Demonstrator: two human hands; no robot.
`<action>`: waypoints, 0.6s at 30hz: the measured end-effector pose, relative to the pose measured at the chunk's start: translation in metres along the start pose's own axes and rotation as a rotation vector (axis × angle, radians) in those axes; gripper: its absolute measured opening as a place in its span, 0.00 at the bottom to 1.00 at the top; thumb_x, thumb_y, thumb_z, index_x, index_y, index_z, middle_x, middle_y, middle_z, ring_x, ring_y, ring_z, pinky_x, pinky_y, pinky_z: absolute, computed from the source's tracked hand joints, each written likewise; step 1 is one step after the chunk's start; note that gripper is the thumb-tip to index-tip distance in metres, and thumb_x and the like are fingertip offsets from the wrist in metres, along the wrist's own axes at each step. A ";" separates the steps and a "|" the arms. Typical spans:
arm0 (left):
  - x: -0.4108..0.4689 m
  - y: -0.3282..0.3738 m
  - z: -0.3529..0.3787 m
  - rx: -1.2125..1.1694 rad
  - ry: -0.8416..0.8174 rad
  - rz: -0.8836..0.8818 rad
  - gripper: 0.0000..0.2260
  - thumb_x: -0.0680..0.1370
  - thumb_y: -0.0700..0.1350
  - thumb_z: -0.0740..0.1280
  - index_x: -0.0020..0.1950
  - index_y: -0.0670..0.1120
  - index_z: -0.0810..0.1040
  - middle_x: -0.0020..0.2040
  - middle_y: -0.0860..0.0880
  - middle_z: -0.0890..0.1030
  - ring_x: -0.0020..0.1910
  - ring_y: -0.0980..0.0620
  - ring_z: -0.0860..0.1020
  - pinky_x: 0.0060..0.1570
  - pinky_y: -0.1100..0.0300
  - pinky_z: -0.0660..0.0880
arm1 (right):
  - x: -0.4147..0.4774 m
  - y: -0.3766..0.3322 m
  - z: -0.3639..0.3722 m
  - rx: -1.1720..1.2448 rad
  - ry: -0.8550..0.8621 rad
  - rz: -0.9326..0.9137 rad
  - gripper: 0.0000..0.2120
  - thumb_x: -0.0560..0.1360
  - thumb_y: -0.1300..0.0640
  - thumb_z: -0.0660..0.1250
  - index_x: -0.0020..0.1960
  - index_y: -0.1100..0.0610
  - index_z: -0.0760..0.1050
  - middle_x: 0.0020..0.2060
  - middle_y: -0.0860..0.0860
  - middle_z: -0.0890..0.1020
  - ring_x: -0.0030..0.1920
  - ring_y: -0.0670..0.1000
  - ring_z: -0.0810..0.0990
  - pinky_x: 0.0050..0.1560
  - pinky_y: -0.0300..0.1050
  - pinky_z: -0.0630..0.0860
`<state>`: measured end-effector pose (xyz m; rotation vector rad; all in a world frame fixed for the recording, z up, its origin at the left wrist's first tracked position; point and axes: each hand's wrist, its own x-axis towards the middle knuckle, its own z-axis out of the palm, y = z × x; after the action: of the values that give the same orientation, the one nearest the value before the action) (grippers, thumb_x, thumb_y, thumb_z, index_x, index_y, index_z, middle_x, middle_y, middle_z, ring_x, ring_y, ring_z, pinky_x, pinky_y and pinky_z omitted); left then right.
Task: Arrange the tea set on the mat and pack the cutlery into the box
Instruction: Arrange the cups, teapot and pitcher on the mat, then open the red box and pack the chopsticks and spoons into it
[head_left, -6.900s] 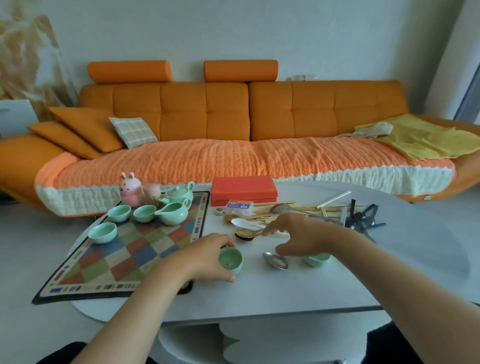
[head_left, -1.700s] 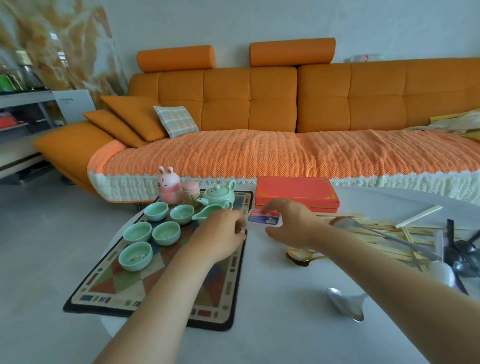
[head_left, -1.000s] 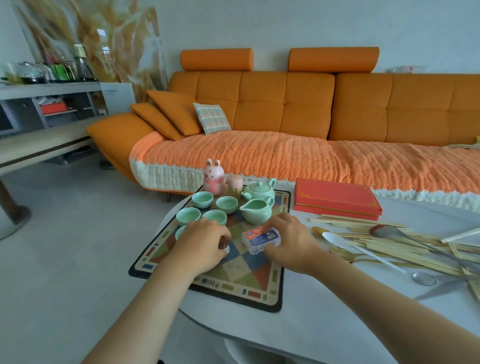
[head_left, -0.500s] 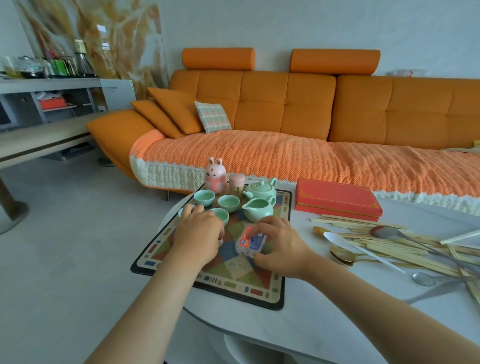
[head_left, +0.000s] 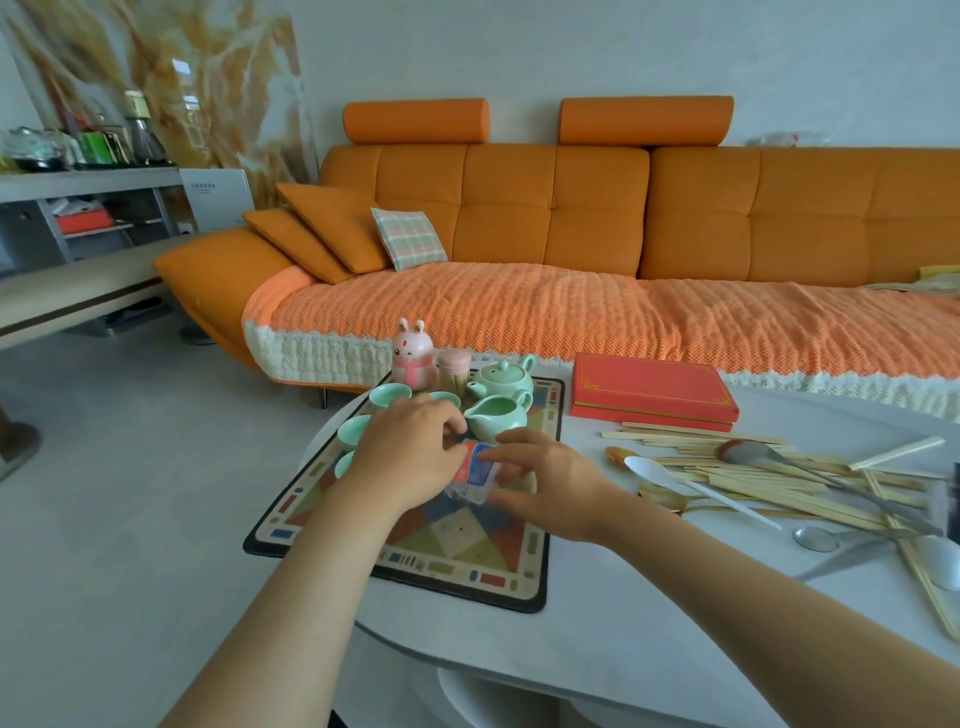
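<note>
White rounded table (head_left: 597, 639), orange sofa (head_left: 571, 208) behind.

Count at the far end of the black-edged, colour-patchwork mat (head_left: 467, 566):
- 1 pale green ceramic teapot (head_left: 503, 378)
- 1 matching green pitcher (head_left: 498, 418)
- 4 green cups (head_left: 389, 397) visible, the left pair partly hidden by the left hand (head_left: 410, 460)

At the mat's far edge: 1 pink rabbit figure (head_left: 413, 356) and 1 pink toothpick jar (head_left: 455, 371).

Right of the mat:
- 1 flat red box (head_left: 652, 389), closed
- a loose pile of wooden chopsticks (head_left: 769, 478), too tangled to count
- 1 white plastic spoon (head_left: 649, 467), 2 gold spoons (head_left: 618, 455) and 2 steel spoons (head_left: 743, 451)

Left hand: fingers curled, tips at the left edge of a small clear packet with a red-and-blue label (head_left: 475, 475). Whether they grip it is not discernible.

Right hand (head_left: 545, 483): fingers over the packet, thumb under it, pinching it over mid-mat.
</note>
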<state>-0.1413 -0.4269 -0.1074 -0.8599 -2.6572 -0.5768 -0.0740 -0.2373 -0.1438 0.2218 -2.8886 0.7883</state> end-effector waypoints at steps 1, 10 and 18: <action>0.004 0.011 0.002 -0.064 -0.007 0.011 0.07 0.76 0.48 0.69 0.53 0.53 0.80 0.50 0.57 0.77 0.51 0.54 0.75 0.52 0.54 0.75 | -0.005 0.004 -0.007 0.004 0.033 -0.006 0.17 0.75 0.46 0.68 0.64 0.44 0.77 0.63 0.42 0.73 0.51 0.41 0.76 0.55 0.37 0.74; 0.034 0.116 0.048 -0.202 -0.109 0.158 0.10 0.77 0.47 0.66 0.59 0.53 0.75 0.53 0.56 0.76 0.52 0.55 0.74 0.50 0.56 0.74 | -0.059 0.081 -0.097 -0.118 0.127 0.213 0.08 0.75 0.52 0.68 0.54 0.44 0.80 0.54 0.42 0.79 0.46 0.43 0.77 0.48 0.40 0.73; 0.083 0.161 0.101 -0.060 -0.210 0.201 0.22 0.80 0.55 0.63 0.72 0.53 0.67 0.69 0.53 0.69 0.69 0.51 0.66 0.59 0.56 0.67 | -0.074 0.161 -0.144 -0.204 0.181 0.467 0.17 0.76 0.53 0.68 0.64 0.46 0.76 0.63 0.47 0.75 0.60 0.50 0.75 0.60 0.46 0.73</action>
<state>-0.1227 -0.2206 -0.1191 -1.2502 -2.7015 -0.5452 -0.0165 -0.0187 -0.1132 -0.5351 -2.8440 0.5273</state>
